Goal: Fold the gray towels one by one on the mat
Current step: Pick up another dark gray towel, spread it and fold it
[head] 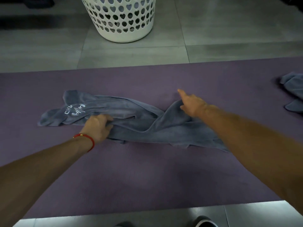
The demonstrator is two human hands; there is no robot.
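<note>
A gray-blue towel (131, 118) with white lettering lies twisted and bunched across the middle of the purple mat (147, 177). My left hand (98, 126), with a red band at the wrist, grips a fold near the towel's left part. My right hand (191, 104) pinches a raised edge of the towel at its right side, with the index finger pointing away from me. Part of the towel's right end is hidden under my right forearm.
A white laundry basket (121, 18) with heart-shaped holes stands on the tiled floor beyond the mat. Another gray-blue towel (291, 89) lies crumpled at the mat's right edge. A shoe tip (205, 222) shows at the bottom, on the floor in front of the mat.
</note>
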